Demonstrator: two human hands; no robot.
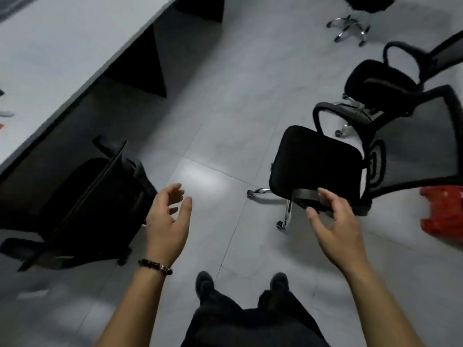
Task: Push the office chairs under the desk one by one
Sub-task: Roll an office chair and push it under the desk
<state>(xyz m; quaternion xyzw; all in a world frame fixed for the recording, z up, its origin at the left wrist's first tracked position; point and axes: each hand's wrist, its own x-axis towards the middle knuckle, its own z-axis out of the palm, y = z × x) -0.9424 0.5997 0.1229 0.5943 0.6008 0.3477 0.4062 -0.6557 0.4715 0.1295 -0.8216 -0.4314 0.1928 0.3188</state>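
A long white desk (57,53) runs along the left. One black mesh-back office chair (95,196) stands at its edge with the seat tucked partly beneath. My left hand (169,219) hovers open just right of that chair's back, touching nothing. A second black chair (318,161) stands free on the floor at right, its mesh back toward the right. My right hand (335,226) is open in front of this chair's near seat edge, holding nothing. A third chair (380,81) stands behind it, and a fourth chair's chrome base (349,28) shows at the top.
Grey tiled floor (225,121) lies open between the desk and the loose chairs. A red plastic stool (443,211) sits at the right edge. Dark desk partitions (147,68) divide the space under the desk. My shoes (240,284) are at bottom centre.
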